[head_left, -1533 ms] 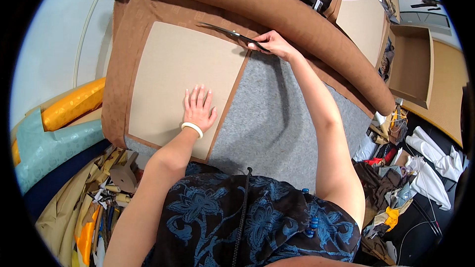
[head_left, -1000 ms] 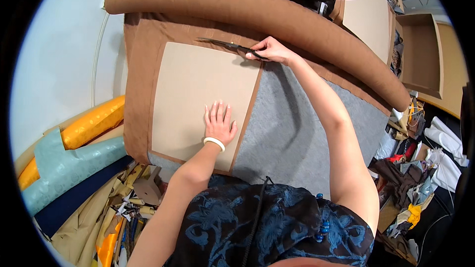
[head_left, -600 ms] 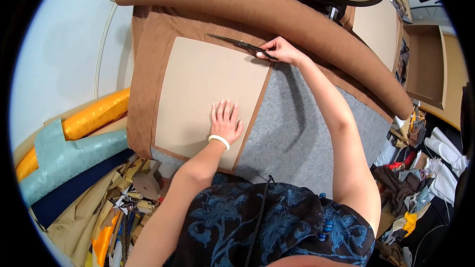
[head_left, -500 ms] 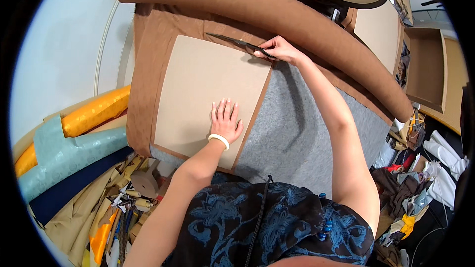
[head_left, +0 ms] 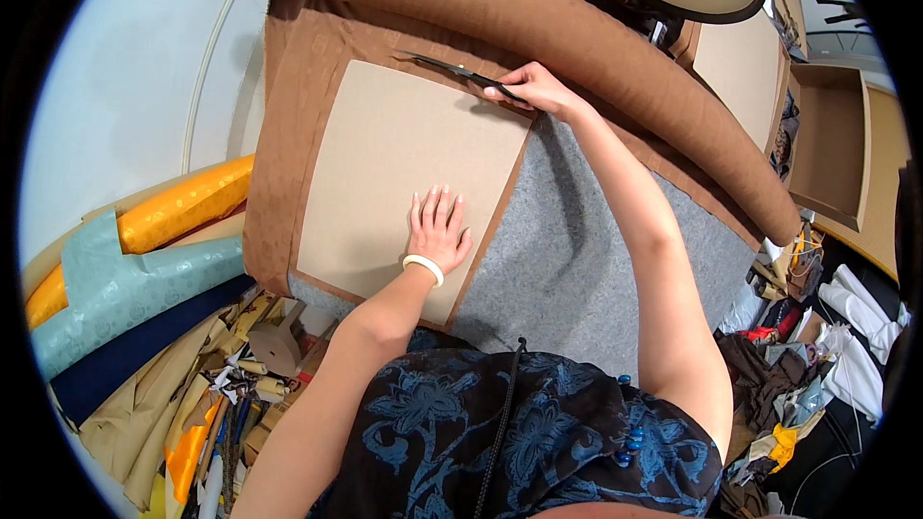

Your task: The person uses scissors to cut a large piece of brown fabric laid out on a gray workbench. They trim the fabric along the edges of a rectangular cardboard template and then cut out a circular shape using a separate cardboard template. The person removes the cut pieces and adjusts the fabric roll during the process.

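My left hand (head_left: 440,235) lies flat with fingers spread on a beige board (head_left: 389,159), a white bangle at its wrist. Beneath the board is brown patterned fabric (head_left: 288,106), a narrow strip of it showing along the board's right edge. My right hand (head_left: 532,89) grips the handles of black scissors (head_left: 461,72), at the board's far right corner. Their blades point left along the board's far edge, over the brown fabric; the tips look slightly parted. Part of the handles is hidden by my fingers.
A thick roll of brown fabric (head_left: 519,19) spans the far side of the grey felt surface (head_left: 558,250). Orange (head_left: 187,202) and pale blue (head_left: 154,264) rolls lie at the left. Scraps pile up on both sides. An open brown box (head_left: 832,139) stands at the right.
The scissors have shifted slightly left and away from me, their tips farther along the fabric. My left hand stays in place on the board. The whole view has shifted a little.
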`<state>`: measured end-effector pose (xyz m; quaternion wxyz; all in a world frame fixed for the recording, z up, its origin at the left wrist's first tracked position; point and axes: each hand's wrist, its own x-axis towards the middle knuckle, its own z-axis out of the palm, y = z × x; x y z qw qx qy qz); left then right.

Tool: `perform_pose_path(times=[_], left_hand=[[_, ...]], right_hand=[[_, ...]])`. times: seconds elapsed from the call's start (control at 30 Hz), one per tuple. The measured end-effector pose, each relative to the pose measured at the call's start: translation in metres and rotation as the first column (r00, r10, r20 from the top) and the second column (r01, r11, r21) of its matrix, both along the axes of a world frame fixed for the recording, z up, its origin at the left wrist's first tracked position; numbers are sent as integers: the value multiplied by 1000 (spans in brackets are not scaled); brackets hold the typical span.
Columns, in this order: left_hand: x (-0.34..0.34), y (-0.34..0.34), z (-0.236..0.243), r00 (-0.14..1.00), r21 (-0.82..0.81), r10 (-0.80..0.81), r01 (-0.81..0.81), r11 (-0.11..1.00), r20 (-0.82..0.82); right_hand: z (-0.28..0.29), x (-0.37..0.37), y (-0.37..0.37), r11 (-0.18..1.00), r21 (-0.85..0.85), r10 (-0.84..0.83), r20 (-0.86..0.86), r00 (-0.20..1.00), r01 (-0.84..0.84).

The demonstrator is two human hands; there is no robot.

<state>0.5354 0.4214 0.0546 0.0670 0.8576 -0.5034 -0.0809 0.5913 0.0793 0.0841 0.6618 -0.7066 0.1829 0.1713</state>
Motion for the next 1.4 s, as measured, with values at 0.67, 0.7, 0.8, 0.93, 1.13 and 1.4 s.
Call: perform_pose_path(times=[0.67, 0.7, 0.8, 0.93, 1.13, 1.4], left_hand=[[0, 1, -2, 1000, -3, 6, -6, 1000, -22], [0, 2, -2, 1000, 2, 9, -9, 1000, -25], [0, 2, -2, 1000, 10, 9, -8, 1000, -28], [0, 1, -1, 1000, 17, 6, -5, 1000, -27], [0, 3, -2, 1000, 1, 8, -8, 1000, -29], [0, 2, -2, 1000, -14, 2, -2, 1000, -17]], right_hand=[[-18, 26, 10, 998, 59, 2, 6, 1000, -3], [-17, 29, 12, 999, 48, -9, 18, 1000, 8], [-12, 42, 21, 999, 26, -26, 40, 999, 25], [-14, 53, 27, 999, 39, -20, 32, 999, 18], [-8, 50, 35, 998, -7, -57, 42, 998, 57], [-21, 66, 32, 997, 77, -11, 54, 998, 7]])
